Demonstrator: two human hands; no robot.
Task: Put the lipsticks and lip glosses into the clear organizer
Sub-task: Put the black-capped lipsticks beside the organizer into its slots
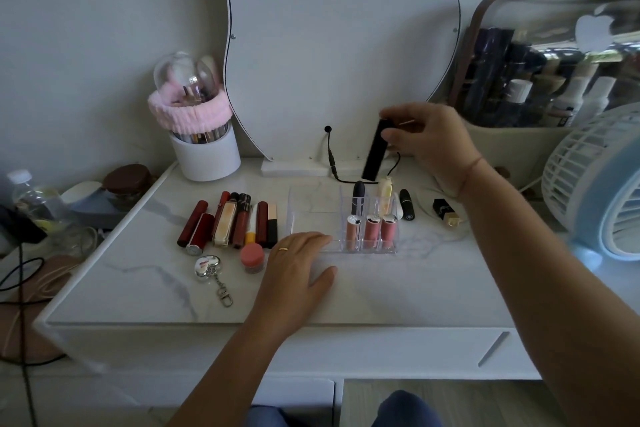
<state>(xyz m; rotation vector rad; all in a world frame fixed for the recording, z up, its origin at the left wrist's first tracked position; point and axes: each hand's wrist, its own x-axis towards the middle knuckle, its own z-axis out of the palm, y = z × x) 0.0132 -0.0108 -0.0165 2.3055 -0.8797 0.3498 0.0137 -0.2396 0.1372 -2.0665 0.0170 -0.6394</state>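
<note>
The clear organizer [313, 215] stands mid-table. Three pink lip glosses [371, 231] stand in its front slots, with a dark lipstick [358, 198] and a pale yellow tube [385, 196] behind them. My right hand [433, 146] holds a long black tube [375, 151] by its top, tilted, above the organizer's back row. My left hand [298, 269] rests flat on the table, fingers touching the organizer's front left edge. A row of several red, brown and cream lipsticks [230, 224] lies left of the organizer. A black lipstick [406, 204] and a black-gold lipstick [446, 212] lie to its right.
A pink-lidded jar [252, 257] and a silver heart keychain [208, 267] lie near my left hand. A white brush holder [205, 152] stands back left, a mirror [343, 45] behind with a black cable [331, 159]. A fan [595, 180] and a toiletry bag [540, 80] fill the right.
</note>
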